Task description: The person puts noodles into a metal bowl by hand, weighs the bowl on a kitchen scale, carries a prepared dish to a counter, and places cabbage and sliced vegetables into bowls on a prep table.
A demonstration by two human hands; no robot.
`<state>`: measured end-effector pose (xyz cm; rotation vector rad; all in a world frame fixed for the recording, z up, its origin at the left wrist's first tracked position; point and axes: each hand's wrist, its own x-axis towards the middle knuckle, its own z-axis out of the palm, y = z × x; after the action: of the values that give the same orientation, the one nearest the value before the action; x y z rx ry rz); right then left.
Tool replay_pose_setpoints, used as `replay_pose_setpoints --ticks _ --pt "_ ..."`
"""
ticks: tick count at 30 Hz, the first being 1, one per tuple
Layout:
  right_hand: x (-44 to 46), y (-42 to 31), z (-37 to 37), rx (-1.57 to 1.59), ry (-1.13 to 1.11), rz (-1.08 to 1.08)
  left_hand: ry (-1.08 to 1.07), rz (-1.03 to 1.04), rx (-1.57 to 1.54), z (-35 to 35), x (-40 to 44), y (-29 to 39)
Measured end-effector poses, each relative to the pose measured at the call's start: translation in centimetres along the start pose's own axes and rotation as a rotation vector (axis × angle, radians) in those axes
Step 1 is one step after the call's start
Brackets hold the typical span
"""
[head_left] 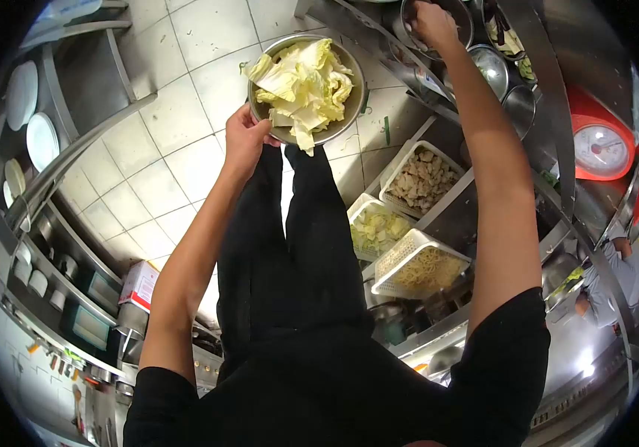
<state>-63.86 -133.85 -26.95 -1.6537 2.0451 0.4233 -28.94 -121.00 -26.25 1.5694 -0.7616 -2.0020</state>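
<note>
My left hand (245,138) grips the near rim of a round metal bowl (357,112), holding it above the tiled floor. Torn pale yellow-green cabbage leaves (306,83) are heaped in the bowl, and one hangs over its near edge. At the top right, my right hand (436,28) reaches into a metal pot (462,21) on the steel shelf. Its fingers look curled, but their tips and anything they hold are hard to make out. More metal bowls (489,68) stand beside that pot.
White baskets below my right arm hold noodles (425,270), chopped cabbage (380,229) and pale chunks of food (425,179). A red scale (601,145) stands at right. Steel racks with white plates (42,143) line the left. Another person (617,279) is at far right.
</note>
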Motion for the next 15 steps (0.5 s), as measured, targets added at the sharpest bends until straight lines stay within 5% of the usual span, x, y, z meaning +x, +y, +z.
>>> replay_pose_setpoints --ticks 2,6,8,11,15 --pt "-0.7 0.1 0.2 0.04 0.228 -0.006 -0.017 0.015 -0.008 0.2 -0.4 0.6" --pt "-2.7 1.7 0.1 0.353 0.293 -0.101 -0.072 0.064 -0.001 0.2 0.0 0.3" --pt "-1.7 3.2 1.5 0.155 0.474 -0.176 -0.101 0.075 0.018 0.0 0.5 0.3" --pt "-2.6 2.8 0.3 -0.005 0.473 -0.401 -0.086 0.085 0.024 0.3 -0.3 1.6" --pt "-0.9 1.0 0.8 -0.33 0.334 -0.428 -0.097 0.092 0.046 0.1 -0.3 1.8"
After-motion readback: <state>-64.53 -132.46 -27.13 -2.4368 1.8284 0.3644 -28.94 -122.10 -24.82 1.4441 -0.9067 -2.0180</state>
